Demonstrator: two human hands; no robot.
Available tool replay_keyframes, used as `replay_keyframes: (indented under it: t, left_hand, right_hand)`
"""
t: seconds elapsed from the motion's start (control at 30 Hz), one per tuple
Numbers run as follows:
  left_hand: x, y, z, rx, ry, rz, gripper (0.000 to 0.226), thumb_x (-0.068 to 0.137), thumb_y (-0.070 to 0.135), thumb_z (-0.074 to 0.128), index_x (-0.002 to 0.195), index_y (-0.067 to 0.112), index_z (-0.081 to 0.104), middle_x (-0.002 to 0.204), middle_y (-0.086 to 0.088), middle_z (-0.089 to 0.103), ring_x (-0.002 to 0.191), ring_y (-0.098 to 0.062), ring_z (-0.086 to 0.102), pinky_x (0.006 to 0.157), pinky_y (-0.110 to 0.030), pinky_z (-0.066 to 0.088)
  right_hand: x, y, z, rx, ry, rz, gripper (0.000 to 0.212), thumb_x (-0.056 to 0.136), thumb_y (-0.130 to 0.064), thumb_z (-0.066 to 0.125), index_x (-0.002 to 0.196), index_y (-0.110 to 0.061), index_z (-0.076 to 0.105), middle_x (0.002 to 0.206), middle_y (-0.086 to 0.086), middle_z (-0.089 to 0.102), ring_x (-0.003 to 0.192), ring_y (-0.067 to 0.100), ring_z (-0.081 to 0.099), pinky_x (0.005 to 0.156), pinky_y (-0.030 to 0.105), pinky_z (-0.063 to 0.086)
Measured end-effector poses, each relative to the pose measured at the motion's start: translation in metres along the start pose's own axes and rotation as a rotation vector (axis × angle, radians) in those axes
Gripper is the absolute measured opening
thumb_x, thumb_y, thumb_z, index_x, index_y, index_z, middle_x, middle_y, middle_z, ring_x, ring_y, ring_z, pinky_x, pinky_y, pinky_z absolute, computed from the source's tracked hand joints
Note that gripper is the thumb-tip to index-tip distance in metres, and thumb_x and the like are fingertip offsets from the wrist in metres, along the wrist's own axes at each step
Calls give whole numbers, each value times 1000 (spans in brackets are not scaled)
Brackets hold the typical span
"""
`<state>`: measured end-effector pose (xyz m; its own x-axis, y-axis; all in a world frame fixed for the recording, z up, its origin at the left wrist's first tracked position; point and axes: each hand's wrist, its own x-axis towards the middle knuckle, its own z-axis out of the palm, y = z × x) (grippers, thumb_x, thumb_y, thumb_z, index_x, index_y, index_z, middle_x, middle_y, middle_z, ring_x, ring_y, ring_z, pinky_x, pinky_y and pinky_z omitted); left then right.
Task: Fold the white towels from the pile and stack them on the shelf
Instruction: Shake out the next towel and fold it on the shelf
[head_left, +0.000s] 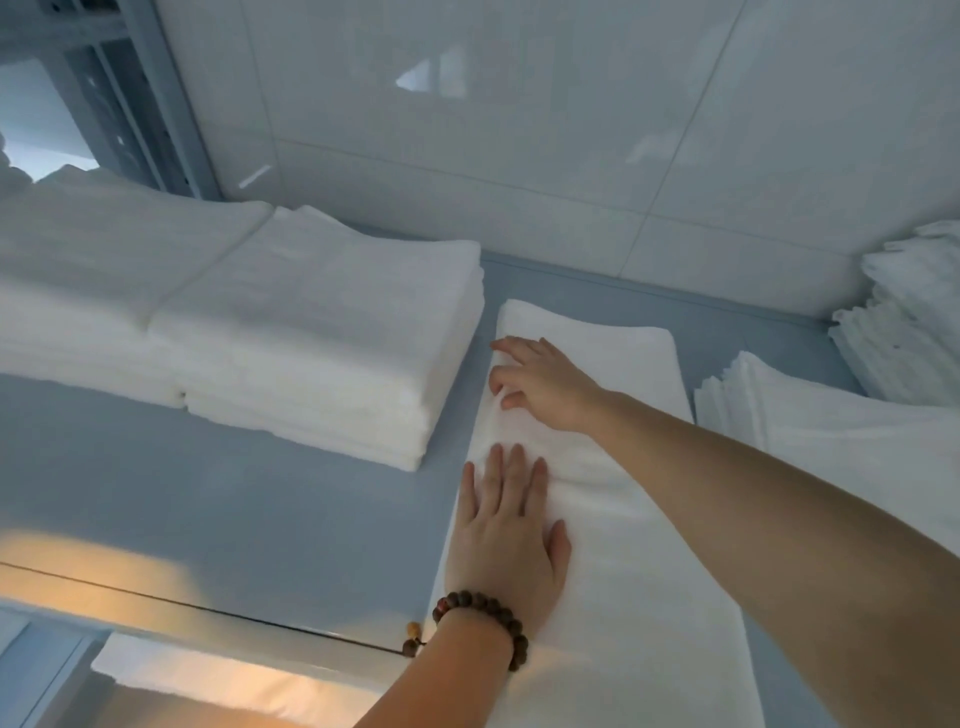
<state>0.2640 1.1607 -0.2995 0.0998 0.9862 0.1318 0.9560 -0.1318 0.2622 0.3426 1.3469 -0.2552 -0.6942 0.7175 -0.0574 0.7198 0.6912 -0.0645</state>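
Now, surface: grey-blue shelf, with a long white towel laid along it.
Room: glossy tiled wall behind the towel.
Left of towel: folded stack, just beside.
Left hand: flat, fingers straight, pressing the towel.
Right hand: fingers bent at the towel's far left edge; whether it grips, I cannot tell.
Right of towel: towel pile.

A single wide-angle camera on the person's head looks forward and down, close over the shelf, facing the tiled wall behind it; the shelf's front edge crosses lower left.
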Motion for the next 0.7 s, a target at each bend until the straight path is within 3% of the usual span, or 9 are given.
replay_keyframes:
  t: [0.13,0.23,0.33,0.4,0.53,0.7]
  left_hand:
    - [0,1,-1,-14,-23,12,63,92,48,8,150,26,-5,158,-1,-11,142,-25,-22,110,-47,-22]
    - [1,1,-2,-20,-69,0,62,93,50,8,149,28,-7,157,-2,-15,141,-24,-24,109,-45,-25]
    - [1,1,-3,-10,-101,-2,65,90,54,2,149,28,-8,157,-3,-17,140,-24,-26,107,-50,-28]
    - [5,3,-4,-2,-104,-17,72,84,56,-3,149,27,-4,157,-4,-15,140,-27,-26,105,-54,-28]
    - [38,10,-2,10,-70,25,73,83,54,-4,149,23,0,158,-5,-12,142,-27,-23,104,-53,-30]
    - [99,-2,5,38,3,89,65,93,51,11,149,21,-3,157,-5,-14,142,-25,-22,111,-47,-21]
  right_hand:
    - [12,2,-3,-39,33,46,16,95,-24,51,106,-17,58,155,5,24,145,21,14,118,47,5]
    - [7,-6,6,12,30,91,33,96,-28,48,128,-22,48,160,1,8,147,18,1,118,50,1]
    - [-14,0,10,85,218,146,48,99,-35,40,145,-24,30,160,0,2,147,16,-1,119,47,0]
    - [-28,13,8,120,291,183,45,101,-29,35,145,-23,30,159,0,10,147,16,3,120,44,2]
    - [-24,37,8,108,233,189,44,101,-19,35,144,-29,33,158,3,16,147,18,7,120,41,5]
    - [23,48,2,32,208,170,65,94,1,41,144,-38,30,159,5,7,146,23,7,119,44,10]
